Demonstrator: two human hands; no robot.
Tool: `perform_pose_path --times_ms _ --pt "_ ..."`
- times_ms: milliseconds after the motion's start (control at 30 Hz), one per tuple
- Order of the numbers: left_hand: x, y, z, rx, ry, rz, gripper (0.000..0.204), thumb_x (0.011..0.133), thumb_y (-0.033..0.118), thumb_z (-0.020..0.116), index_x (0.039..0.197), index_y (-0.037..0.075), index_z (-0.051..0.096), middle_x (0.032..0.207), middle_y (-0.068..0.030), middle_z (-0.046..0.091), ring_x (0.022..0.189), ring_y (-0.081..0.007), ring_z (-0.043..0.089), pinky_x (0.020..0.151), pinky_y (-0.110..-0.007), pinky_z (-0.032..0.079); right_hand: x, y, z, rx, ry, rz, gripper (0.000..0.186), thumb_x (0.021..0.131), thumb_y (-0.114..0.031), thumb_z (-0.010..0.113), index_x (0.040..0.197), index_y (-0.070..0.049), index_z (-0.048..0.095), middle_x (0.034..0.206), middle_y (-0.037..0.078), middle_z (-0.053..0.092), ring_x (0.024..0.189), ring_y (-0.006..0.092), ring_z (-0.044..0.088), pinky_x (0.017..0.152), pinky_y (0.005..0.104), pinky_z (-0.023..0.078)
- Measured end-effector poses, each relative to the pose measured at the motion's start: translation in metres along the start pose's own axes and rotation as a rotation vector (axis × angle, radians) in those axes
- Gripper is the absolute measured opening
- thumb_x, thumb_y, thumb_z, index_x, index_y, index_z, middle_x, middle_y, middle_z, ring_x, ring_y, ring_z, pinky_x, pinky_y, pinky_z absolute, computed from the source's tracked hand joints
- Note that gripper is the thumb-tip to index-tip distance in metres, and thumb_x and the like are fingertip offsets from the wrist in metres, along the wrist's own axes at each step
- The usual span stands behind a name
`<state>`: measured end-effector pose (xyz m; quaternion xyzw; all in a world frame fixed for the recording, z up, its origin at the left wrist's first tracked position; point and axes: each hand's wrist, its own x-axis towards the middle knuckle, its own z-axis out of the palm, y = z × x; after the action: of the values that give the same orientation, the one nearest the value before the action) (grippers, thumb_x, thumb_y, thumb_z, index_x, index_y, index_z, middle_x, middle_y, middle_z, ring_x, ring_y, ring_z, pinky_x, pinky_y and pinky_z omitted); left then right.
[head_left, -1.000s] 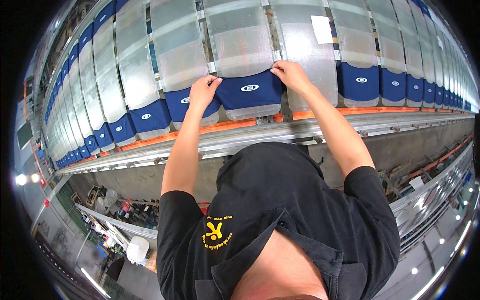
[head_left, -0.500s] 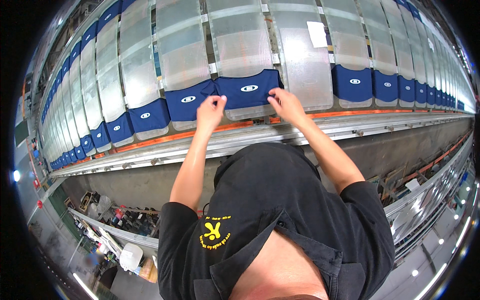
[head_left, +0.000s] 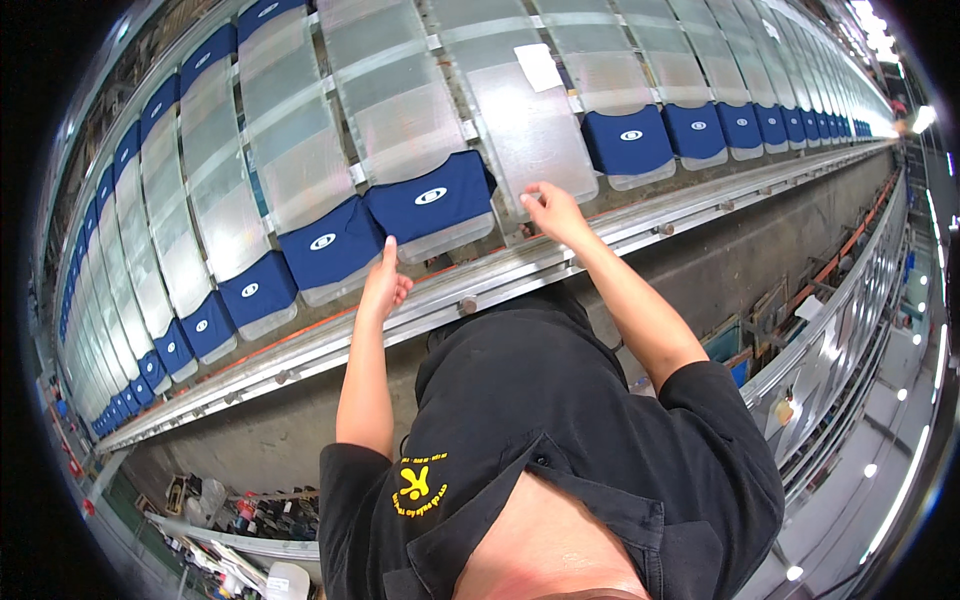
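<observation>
A long row of clear boards carries navy fabric pieces with white oval logos. My left hand (head_left: pixel 385 277) is just below the seam between the navy piece in front of me (head_left: pixel 430 200) and its left neighbour (head_left: pixel 320 245), index finger pointing forward, other fingers loosely curled, holding nothing. My right hand (head_left: pixel 550 215) is right of the middle piece, over the lower end of a board without fabric (head_left: pixel 530 140), its fingers apart and empty. That board has a white paper (head_left: pixel 540 67) near its upper part.
A metal rail with bolts (head_left: pixel 667 225) runs along the near edge of the boards, an orange strip beside it. My black-shirted torso is right below the rail. At lower left is a shelf with assorted items (head_left: pixel 250 515); a metal railing (head_left: pixel 820 340) runs at the right.
My hands have let go of the middle navy piece's top corners and moved down, the right one ending over the bare board. The view has turned, showing the row slanting up rightward.
</observation>
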<state>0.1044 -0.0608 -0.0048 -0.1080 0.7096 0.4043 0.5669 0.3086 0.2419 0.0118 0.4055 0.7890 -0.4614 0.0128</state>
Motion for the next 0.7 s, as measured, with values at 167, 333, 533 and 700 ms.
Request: perform_pose_path --times_ms 167,333,533,700 --pt "-0.037 -0.006 0.017 0.096 0.149 0.131 0.085 0.092 0.076 0.044 0.124 -0.001 0.059 0.059 -0.0018 0.054 0.043 -0.0083 0.045 0.039 -0.024 0.032 0.065 0.012 -0.061 0.388 0.071 0.126 0.042 0.095 -0.029 0.066 0.122 0.003 0.061 0.072 0.006 0.064 0.05 0.0112 0.054 0.047 0.029 0.043" --pt "-0.06 -0.021 0.06 -0.079 0.338 0.161 0.063 0.098 0.061 0.051 0.118 0.003 0.062 0.059 0.0008 0.053 0.042 -0.0063 0.044 0.038 -0.022 0.031 0.154 0.001 -0.113 0.315 0.002 0.017 0.051 0.093 -0.032 0.068 0.129 0.002 0.058 0.076 0.007 0.065 0.056 0.0126 0.059 0.052 0.0296 0.048" --pt "-0.094 -0.053 0.158 -0.32 0.432 0.155 0.035 0.101 0.041 0.059 0.114 0.009 0.065 0.064 0.0031 0.055 0.048 -0.0054 0.048 0.043 -0.021 0.037 0.275 0.004 -0.132 0.205 -0.083 -0.062 0.059 0.092 -0.03 0.067 0.142 -0.002 0.049 0.078 0.009 0.068 0.055 0.0162 0.06 0.051 0.0334 0.05" --pt "-0.106 -0.054 0.191 -0.418 0.533 0.282 0.037 0.099 0.032 0.065 0.124 0.004 0.061 0.076 0.0014 0.059 0.058 -0.0053 0.053 0.048 -0.021 0.041 0.335 -0.004 -0.139 0.197 -0.228 -0.027 0.044 0.097 -0.026 0.061 0.132 0.0 0.053 0.079 0.01 0.067 0.046 0.0128 0.052 0.038 0.0286 0.038"
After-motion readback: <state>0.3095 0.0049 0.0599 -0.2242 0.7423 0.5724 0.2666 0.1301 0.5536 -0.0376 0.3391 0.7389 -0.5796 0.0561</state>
